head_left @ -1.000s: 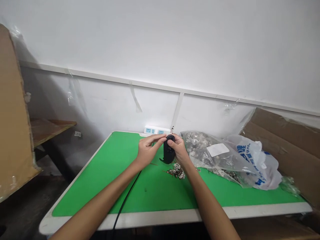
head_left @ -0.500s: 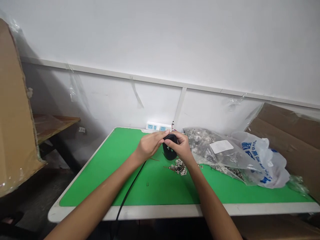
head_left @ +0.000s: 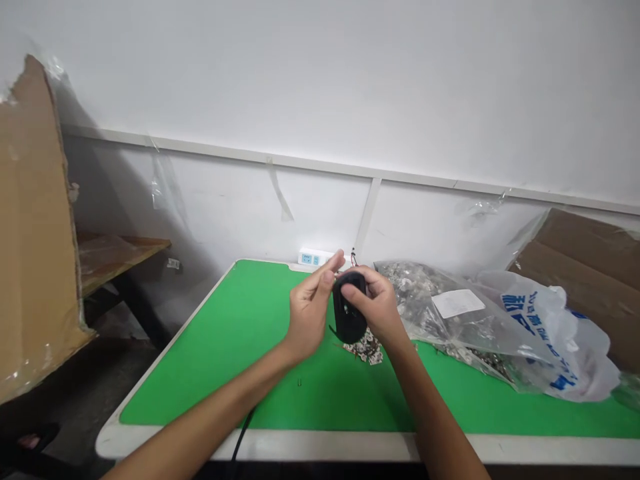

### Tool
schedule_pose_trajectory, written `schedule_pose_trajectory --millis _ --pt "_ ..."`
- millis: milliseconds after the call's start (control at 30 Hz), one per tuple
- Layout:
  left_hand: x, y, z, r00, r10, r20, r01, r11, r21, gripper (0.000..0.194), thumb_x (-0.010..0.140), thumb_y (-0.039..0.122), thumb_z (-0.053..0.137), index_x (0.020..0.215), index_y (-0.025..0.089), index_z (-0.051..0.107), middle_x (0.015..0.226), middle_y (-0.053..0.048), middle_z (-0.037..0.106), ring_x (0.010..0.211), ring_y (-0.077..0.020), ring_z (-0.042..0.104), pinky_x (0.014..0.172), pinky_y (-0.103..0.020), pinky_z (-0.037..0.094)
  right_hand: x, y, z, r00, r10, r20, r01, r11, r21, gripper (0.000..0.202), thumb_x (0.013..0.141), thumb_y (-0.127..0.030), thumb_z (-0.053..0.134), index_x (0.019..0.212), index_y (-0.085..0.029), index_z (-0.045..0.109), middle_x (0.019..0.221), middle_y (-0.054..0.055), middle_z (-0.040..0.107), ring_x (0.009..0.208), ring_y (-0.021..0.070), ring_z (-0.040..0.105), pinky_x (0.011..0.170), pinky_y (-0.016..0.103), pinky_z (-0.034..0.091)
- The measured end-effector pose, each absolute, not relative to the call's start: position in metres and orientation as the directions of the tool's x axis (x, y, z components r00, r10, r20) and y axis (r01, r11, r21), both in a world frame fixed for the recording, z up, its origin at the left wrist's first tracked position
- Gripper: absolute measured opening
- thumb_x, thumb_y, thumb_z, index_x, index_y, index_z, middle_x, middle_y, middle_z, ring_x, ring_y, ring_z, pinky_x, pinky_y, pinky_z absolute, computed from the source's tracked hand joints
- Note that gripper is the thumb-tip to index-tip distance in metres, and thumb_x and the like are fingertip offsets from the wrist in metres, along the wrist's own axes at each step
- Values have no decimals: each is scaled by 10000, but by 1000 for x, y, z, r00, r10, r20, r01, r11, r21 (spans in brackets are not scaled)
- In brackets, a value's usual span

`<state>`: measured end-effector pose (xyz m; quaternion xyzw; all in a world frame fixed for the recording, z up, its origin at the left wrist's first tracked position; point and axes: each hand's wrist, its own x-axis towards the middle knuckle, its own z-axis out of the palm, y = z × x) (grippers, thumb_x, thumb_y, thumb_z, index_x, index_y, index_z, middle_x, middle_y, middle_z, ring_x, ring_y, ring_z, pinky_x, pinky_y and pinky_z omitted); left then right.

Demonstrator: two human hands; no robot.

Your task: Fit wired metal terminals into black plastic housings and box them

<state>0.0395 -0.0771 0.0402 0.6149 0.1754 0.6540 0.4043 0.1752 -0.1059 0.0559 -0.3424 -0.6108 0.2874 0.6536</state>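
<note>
My right hand (head_left: 380, 303) is closed around a black oval plastic shell (head_left: 351, 327), its thumb pressed on the front face. Small parts show in an opening of the shell, too small to make out. Thin red and black wires (head_left: 354, 259) stick up behind its top end. At the shell's left edge is my left hand (head_left: 307, 319), with fingers stretched upward and thumb raised close to the upper rim; whether it touches the shell I cannot tell. Below the shell, a pile of small metal parts (head_left: 367, 350) lies on the green mat (head_left: 210, 347), partly hidden.
A clear bag of small parts (head_left: 420, 300) and a white plastic bag with blue print (head_left: 565, 347) lie at the right. A power strip (head_left: 310, 257) stands by the wall. Cardboard (head_left: 35, 233) rises at the left. A black cable (head_left: 243, 433) crosses the front edge.
My left hand has come off the shell's top to its left side, its fingers now pointing up. The shell sits slightly lower and to the right in view, as the camera has shifted.
</note>
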Motion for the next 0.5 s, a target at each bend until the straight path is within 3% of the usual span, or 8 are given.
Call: schedule_pose_trajectory --millis 100,267,500 --pt "43 -94 47 79 801 593 -338 -538 772 380 1023 512 635 1226 233 795 1260 -86 785 1144 -278 760 964 -409 663 175 -116 61 60 738 672 -21 674 -738 417 732 -552 922 1006 -272 780 838 21 724 683 178 656 619 311 567" --pt "35 -107 57 73 737 672 -290 -629 721 311 1008 504 659 1042 258 847 1002 -40 833 920 -229 794 853 -348 681 172 -131 67 9 625 780 -32 780 -625 472 721 -489 956 1105 -288 768 754 -8 687 562 141 587 505 272 508" --pt "30 -111 63 133 536 833 -268 -790 551 218 1039 290 646 1164 269 823 1136 -43 823 1015 -206 804 951 -324 661 172 -136 75 1 467 884 -3 884 -467 430 730 -415 967 1057 -240 751 756 -15 676 564 110 565 485 228 484"
